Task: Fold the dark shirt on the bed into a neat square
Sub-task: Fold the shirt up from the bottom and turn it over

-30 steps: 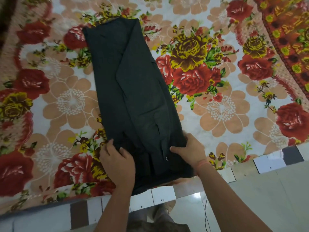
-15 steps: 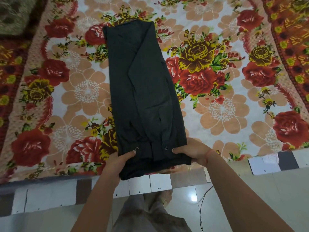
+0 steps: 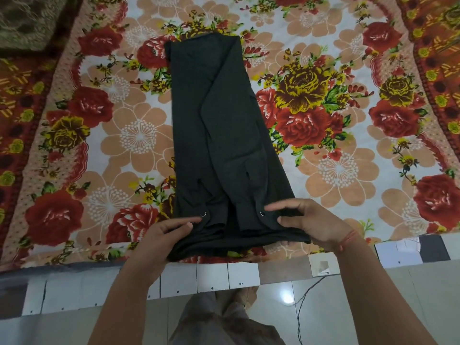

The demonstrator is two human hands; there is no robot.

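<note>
Still on the bed (image 3: 139, 138): one shirt (image 3: 219, 125), folded into a long strip, with two studs (image 3: 203, 214) near its front edge. Left hand (image 3: 159, 236) pinches the near left corner as before. Right hand (image 3: 313, 226), earlier curled round its corner, now stretches its fingers over it; grip unclear.

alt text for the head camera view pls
A dark shirt, folded into a long narrow strip, lies on a floral bedsheet. The person's left hand and right hand grip its near corners at the bed's edge.
</note>
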